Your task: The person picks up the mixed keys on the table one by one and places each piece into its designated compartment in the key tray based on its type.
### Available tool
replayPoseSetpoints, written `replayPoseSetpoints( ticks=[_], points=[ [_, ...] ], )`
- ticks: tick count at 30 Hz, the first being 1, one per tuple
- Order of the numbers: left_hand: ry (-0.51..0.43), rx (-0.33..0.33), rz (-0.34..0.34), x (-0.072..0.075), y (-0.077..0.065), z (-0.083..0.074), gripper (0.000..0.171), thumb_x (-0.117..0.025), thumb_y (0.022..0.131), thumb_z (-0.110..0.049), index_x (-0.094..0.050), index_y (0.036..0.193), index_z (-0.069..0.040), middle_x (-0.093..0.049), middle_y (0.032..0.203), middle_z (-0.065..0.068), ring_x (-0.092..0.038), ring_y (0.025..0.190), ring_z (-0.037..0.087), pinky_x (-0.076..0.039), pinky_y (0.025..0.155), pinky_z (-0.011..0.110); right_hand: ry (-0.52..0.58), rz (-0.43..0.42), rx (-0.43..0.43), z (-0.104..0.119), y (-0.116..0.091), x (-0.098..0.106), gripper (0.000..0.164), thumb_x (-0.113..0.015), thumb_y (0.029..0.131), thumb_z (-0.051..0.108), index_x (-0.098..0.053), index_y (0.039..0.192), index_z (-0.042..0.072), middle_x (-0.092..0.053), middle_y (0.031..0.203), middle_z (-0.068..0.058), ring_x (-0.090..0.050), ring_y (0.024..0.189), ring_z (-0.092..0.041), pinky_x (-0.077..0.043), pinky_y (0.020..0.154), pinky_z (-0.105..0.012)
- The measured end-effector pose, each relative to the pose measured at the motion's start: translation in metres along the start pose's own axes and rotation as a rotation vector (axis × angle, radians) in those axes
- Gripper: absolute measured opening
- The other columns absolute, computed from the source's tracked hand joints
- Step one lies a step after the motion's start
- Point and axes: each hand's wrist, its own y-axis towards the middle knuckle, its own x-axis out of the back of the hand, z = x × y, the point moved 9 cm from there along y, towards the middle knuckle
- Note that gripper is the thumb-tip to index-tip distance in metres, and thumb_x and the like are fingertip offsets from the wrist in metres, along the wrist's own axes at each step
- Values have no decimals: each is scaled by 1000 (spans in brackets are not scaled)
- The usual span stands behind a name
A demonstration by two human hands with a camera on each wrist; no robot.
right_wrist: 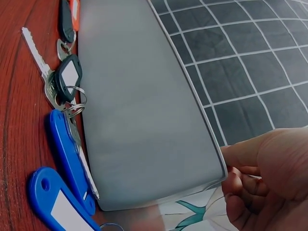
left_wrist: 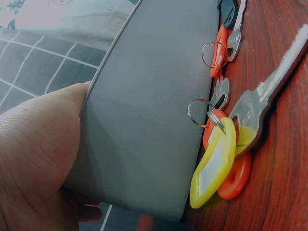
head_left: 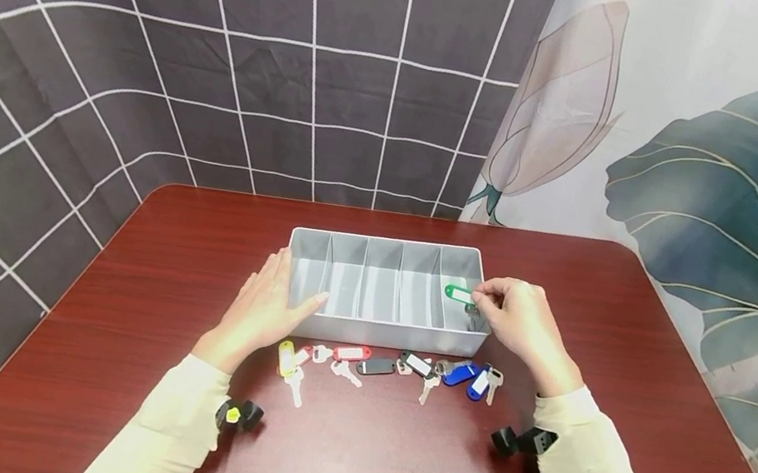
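My right hand (head_left: 520,316) pinches a green key tag (head_left: 460,294) with a white label over the rightmost compartment of a grey divided tray (head_left: 377,333). A metal key (head_left: 472,311) hangs from it, near the tray's right wall. In the right wrist view the front wall hides the tag, and the fingertips (right_wrist: 233,185) show past the rim. My left hand (head_left: 264,301) rests against the tray's left end, fingers straight along the side and thumb over the front rim. The left wrist view shows that thumb (left_wrist: 79,94) at the rim.
Along the tray's front lie keys with tags: yellow (head_left: 286,358), red (head_left: 351,353), dark grey (head_left: 376,366), black (head_left: 417,364) and two blue, one farther right (head_left: 478,383). The reddish-brown table (head_left: 192,263) backs onto a dark gridded curtain (head_left: 343,95) and a floral one (head_left: 679,87).
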Motion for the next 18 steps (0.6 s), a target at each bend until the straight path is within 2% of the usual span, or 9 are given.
replayPoseSetpoints(
  ticks=[18],
  points=[
    [-1,5,6,1,-1,0,104,-45,86,-71,-11,152,3,-17,157,21,-16,144,36,-18,113,56,-23,-3,19,-1,0,-5,5,-73,84,10,-76,82,8,-64,72,-2,-53,64,-16,-44,56,-30]
  ],
)
